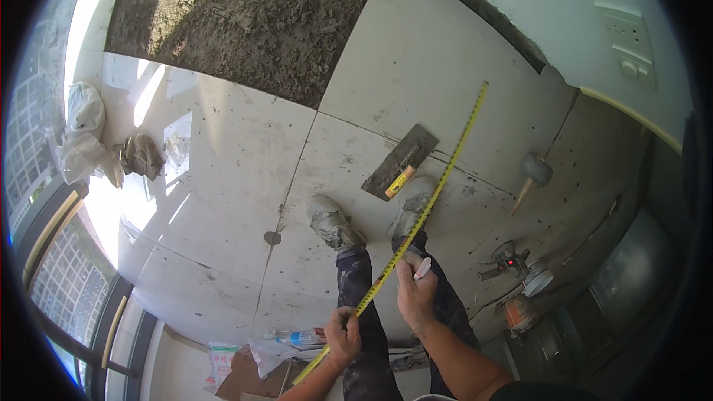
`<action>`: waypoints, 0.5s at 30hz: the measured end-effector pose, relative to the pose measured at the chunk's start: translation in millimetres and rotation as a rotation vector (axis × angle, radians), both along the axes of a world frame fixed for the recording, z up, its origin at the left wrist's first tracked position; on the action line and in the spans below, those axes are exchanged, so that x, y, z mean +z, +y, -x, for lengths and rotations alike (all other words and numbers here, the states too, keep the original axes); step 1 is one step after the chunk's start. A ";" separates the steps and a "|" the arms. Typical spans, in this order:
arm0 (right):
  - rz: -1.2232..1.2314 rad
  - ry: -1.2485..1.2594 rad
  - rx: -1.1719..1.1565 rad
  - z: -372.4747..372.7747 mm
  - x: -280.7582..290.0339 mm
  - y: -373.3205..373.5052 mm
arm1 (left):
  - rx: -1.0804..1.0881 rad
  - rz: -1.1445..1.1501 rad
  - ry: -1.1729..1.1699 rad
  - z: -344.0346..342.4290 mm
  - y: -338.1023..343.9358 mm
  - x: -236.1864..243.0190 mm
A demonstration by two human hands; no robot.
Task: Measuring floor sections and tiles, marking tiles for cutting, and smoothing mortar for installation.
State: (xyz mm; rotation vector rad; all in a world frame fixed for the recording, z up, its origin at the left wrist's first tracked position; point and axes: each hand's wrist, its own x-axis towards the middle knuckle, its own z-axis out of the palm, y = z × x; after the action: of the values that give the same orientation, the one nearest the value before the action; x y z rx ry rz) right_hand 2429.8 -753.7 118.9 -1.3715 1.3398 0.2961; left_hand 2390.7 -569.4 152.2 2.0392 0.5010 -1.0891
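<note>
A long yellow tape measure (458, 147) runs slantwise over the floor tiles, from a far pale tile down past my legs to the lower edge. My left hand (343, 336) is closed around its near part. Further up, my right hand (416, 293) grips a white marker (422, 268), with its thumb and fingers close beside the tape; whether they also pinch it I cannot make out. Just left of the tape, beyond my shoes (332, 224), a flat steel trowel (401, 162) with an orange-yellow handle lies on the tiles.
Rough grey mortar (245, 22) fills the far left, bordering the tiles. A rubber mallet (535, 168) and power tool (511, 261) lie to the right, near an orange-and-grey device (520, 313). Bags (85, 130) sit by the left window. A plastic bottle (297, 336) and cardboard box (252, 375) are close by.
</note>
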 end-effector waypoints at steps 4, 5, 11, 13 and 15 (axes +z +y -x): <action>-0.034 0.022 -0.077 3.0 0.9 -0.9 | 0.052 -0.026 -0.001 14.2 -8.1 18.3; -0.028 0.038 -0.058 2.3 2.3 -0.7 | 0.031 -0.027 0.019 16.5 -5.7 21.4; 0.021 0.045 -0.081 3.0 4.7 -4.8 | 0.039 -0.034 0.117 16.5 -13.6 35.4; 0.058 0.026 -0.062 3.9 3.8 -7.4 | 0.046 -0.038 0.118 20.4 -13.2 37.1; 0.090 0.017 -0.055 6.9 0.6 -8.8 | 0.040 -0.036 0.134 23.5 -12.0 39.0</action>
State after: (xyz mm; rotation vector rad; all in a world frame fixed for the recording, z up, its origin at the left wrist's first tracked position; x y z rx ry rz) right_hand 2422.9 -762.6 119.5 -1.4067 1.4164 0.2133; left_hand 2367.1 -581.3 191.2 1.9868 0.6302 -1.2061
